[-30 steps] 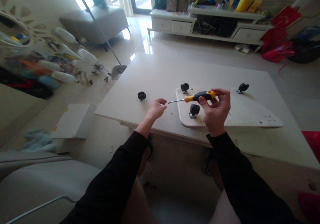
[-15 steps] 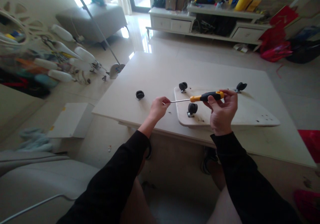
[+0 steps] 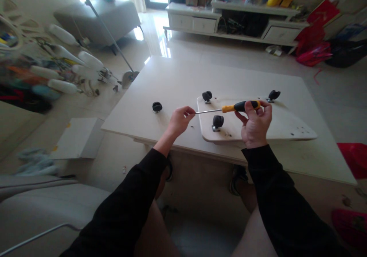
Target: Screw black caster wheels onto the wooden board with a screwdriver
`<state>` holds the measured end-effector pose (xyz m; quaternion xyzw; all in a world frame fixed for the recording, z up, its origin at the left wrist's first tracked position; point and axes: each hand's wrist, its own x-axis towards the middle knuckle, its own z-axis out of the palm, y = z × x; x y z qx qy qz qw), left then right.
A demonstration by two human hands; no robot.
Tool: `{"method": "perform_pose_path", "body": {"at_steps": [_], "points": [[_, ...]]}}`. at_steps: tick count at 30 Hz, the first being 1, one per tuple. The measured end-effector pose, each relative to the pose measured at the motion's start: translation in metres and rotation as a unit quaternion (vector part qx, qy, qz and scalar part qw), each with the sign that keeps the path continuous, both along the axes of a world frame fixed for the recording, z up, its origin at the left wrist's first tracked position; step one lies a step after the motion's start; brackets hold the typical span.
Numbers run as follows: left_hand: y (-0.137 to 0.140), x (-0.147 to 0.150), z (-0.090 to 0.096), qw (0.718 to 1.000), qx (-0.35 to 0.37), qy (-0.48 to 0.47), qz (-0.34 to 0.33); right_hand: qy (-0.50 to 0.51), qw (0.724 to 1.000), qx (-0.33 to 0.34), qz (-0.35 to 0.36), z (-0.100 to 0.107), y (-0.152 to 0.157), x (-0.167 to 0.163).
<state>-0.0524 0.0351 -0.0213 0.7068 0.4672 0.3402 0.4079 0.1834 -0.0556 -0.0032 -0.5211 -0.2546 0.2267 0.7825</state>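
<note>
My right hand (image 3: 256,124) is closed around the black-and-yellow handle of a screwdriver (image 3: 229,108), held level above a white board (image 3: 249,121). Its metal shaft points left to my left hand (image 3: 180,121), whose thumb and fingers pinch at the tip; anything small between them is too hidden to make out. Three black caster wheels stand on the board: one at its far left (image 3: 207,96), one at the near left (image 3: 218,121) and one at the far right (image 3: 273,95). Another caster (image 3: 156,106) lies on the table, left of my left hand.
The board lies on a long white table (image 3: 177,81). A tiny dark piece (image 3: 192,127) rests by the board's left edge. Beyond stands a low white cabinet (image 3: 190,21) with boxes and tools. A white box (image 3: 76,137) and a grey sofa (image 3: 63,199) are at left.
The screwdriver's handle has shifted slightly right and up in my right hand, with more shaft showing. My left fingers stay at the tip. The whole view has moved a little.
</note>
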Motion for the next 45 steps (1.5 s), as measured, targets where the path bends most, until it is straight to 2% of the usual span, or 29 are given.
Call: {"method": "perform_pose_path", "body": {"at_steps": [4, 8, 12, 17, 22, 27, 32, 35, 37, 40, 45], "points": [[0.001, 0.004, 0.001, 0.999, 0.003, -0.044, -0.005, 0.048, 0.999, -0.017, -0.009, -0.007, 0.003, 0.007], [0.001, 0.007, 0.000, 0.997, 0.019, -0.074, -0.007, 0.039, 0.999, -0.005, -0.007, -0.008, 0.005, 0.006], [-0.003, 0.009, -0.002, 0.997, 0.019, -0.080, -0.009, 0.033, 0.999, 0.003, -0.012, -0.002, 0.004, 0.002], [-0.011, 0.013, -0.002, 0.997, -0.014, -0.079, 0.008, -0.007, 0.996, 0.035, -0.076, 0.012, -0.002, 0.008], [-0.017, 0.022, -0.004, 0.995, -0.037, -0.079, -0.040, -0.039, 0.993, 0.036, -0.108, 0.026, -0.010, 0.022], [-0.025, 0.033, -0.007, 0.991, -0.068, -0.066, -0.099, -0.073, 0.987, 0.072, -0.124, 0.040, -0.017, 0.026], [-0.028, 0.044, -0.010, 0.987, -0.061, -0.056, -0.138, -0.163, 0.975, 0.108, -0.107, 0.053, -0.024, 0.022], [-0.028, 0.049, -0.013, 0.985, -0.066, -0.051, -0.150, -0.224, 0.960, 0.151, -0.067, 0.052, -0.025, 0.018], [-0.028, 0.052, -0.016, 0.984, -0.071, -0.048, -0.158, -0.262, 0.951, 0.156, -0.048, 0.050, -0.025, 0.013], [-0.029, 0.055, -0.018, 0.981, -0.065, -0.051, -0.173, -0.306, 0.940, 0.143, -0.045, 0.048, -0.027, 0.002], [-0.030, 0.057, -0.020, 0.979, -0.053, -0.053, -0.187, -0.287, 0.956, 0.065, -0.009, 0.056, -0.033, -0.024]]}}
